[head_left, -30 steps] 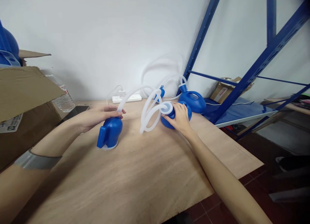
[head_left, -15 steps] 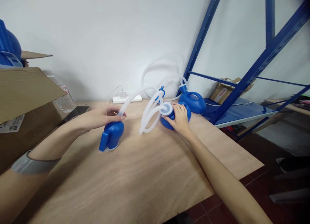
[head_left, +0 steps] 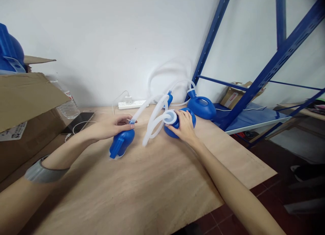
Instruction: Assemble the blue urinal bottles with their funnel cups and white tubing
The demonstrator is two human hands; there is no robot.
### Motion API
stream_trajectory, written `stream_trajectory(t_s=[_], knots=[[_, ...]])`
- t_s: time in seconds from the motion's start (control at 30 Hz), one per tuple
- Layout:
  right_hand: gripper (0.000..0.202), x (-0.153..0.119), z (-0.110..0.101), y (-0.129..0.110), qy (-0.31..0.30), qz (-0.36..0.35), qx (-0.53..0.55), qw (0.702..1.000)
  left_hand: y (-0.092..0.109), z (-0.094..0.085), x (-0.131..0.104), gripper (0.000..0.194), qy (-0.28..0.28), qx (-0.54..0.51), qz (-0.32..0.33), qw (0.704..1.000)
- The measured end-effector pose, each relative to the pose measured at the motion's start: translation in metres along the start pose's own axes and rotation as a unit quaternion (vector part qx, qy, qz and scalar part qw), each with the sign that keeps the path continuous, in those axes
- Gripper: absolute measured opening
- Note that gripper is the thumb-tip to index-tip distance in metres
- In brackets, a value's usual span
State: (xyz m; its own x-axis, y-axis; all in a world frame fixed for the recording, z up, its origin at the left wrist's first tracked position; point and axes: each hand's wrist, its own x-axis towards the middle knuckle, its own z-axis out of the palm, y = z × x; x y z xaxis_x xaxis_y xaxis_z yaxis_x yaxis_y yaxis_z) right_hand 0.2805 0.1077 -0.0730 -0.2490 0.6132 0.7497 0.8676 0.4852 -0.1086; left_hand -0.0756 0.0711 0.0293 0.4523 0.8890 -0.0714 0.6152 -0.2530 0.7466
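My left hand (head_left: 118, 126) grips the neck of a small blue plastic piece (head_left: 123, 142) with a flat handle, its wide end low over the wooden table (head_left: 152, 180). From its top runs a clear tube (head_left: 152, 121), looping in the middle and ending at the white-rimmed mouth of a blue bottle (head_left: 175, 126). Around that bottle's neck my right hand (head_left: 185, 126) is wrapped, the mouth tilted toward me. Behind it lies a second blue bottle (head_left: 201, 106) with a handle and its own tube. A small blue part (head_left: 170, 98) stands behind the loops.
An open cardboard box (head_left: 27, 99) with blue items (head_left: 11, 50) is at the left, beside a plastic bottle (head_left: 69, 108) and a phone (head_left: 78, 121). A power strip (head_left: 133, 104) lies by the wall. A blue metal shelf (head_left: 251, 118) stands at the right.
My left hand and the small blue piece have moved to the right. My right hand has drawn the bottle slightly left, and the tube loops have narrowed.
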Motion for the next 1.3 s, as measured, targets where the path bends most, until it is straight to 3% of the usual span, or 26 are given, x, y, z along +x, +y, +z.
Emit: stream_trajectory(t_s=[0.33,0.6,0.9,1.3], knots=[[0.059,0.001,-0.002,-0.007,-0.025,0.011,0.004,1.000,-0.004,0.017,0.005,0.080,0.021,-0.103,-0.074,0.992],[0.060,0.000,-0.003,-0.010,-0.017,0.002,0.000,1.000,-0.009,0.011,0.002,0.059,-0.002,-0.137,-0.034,0.990],[0.062,0.000,-0.004,-0.013,-0.030,0.006,-0.006,1.000,-0.024,-0.001,0.008,0.053,0.011,-0.169,-0.020,0.985],[0.063,0.000,-0.004,-0.014,-0.034,0.002,-0.018,0.999,-0.007,0.001,0.005,0.057,0.002,-0.110,0.000,0.994]])
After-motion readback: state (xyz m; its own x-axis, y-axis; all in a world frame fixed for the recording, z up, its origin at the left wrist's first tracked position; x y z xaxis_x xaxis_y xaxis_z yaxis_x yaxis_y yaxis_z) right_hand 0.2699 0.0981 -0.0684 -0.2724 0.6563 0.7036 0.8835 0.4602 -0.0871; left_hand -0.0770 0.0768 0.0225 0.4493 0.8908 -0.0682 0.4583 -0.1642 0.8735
